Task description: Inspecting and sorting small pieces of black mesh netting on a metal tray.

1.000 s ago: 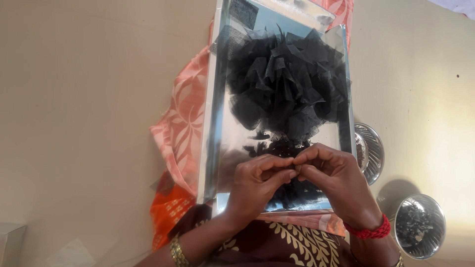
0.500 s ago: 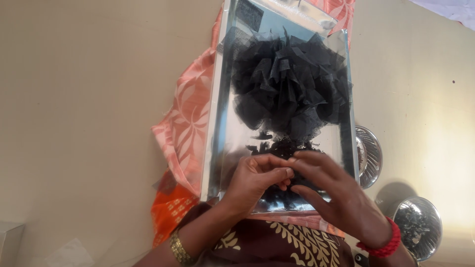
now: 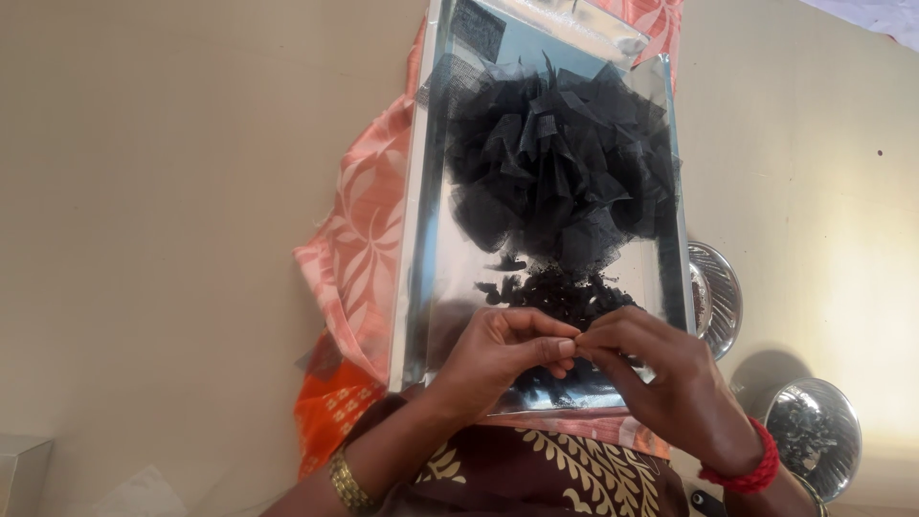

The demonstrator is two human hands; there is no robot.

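Fingertips of the left hand (image 3: 498, 354) and right hand (image 3: 661, 378) meet, pinched shut on something too small to tell, above the shiny rectangular metal tray (image 3: 431, 278) holding small black bits (image 3: 565, 292) and crumpled black net pieces (image 3: 560, 163).

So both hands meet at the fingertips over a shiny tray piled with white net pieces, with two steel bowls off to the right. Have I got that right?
Not quite: the net pieces are black, not white. The head view shows it. The rest holds: left hand and right hand meet at the fingertips over the shiny tray, with two steel bowls at right.
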